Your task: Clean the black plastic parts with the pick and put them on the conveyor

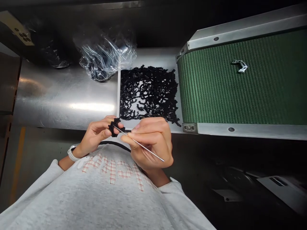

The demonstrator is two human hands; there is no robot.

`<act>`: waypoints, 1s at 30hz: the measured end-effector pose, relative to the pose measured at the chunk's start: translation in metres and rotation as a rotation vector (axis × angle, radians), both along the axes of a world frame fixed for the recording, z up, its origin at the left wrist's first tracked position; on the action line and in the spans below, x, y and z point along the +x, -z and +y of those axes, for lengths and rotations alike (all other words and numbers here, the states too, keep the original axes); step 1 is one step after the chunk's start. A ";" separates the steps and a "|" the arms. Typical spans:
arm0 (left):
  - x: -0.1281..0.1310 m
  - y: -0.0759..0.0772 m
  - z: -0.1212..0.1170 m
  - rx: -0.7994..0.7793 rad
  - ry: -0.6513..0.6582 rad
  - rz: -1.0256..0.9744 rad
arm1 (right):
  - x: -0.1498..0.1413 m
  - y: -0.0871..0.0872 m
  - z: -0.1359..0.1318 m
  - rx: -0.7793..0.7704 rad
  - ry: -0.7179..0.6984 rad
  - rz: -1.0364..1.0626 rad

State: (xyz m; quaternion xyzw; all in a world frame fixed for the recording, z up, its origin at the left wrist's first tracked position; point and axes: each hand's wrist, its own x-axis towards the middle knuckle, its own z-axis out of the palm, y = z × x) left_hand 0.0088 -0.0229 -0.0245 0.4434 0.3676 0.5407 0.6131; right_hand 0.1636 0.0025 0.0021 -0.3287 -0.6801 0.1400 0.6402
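Between the thumb and fingers of my left hand [97,132] is a small black jagged part [114,127], held close to my body at the table's front edge. My right hand [153,140] pinches a thin metal rod [150,151] like a pen. The rod's far tip touches or nearly touches the black part; exactly where it meets it is too small to tell. Just beyond both hands, many similar black pieces [165,86] lie heaped in a white tray [118,92].
A green conveyor belt [216,86] with metal side rails stands at the right, carrying a small silvery angled piece [240,66]. Clear plastic bags [102,60] with dark contents sit at the back left of the steel table [64,102].
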 end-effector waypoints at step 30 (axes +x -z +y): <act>0.001 -0.005 -0.004 -0.199 0.089 -0.258 | 0.012 -0.002 -0.002 -0.016 -0.158 -0.114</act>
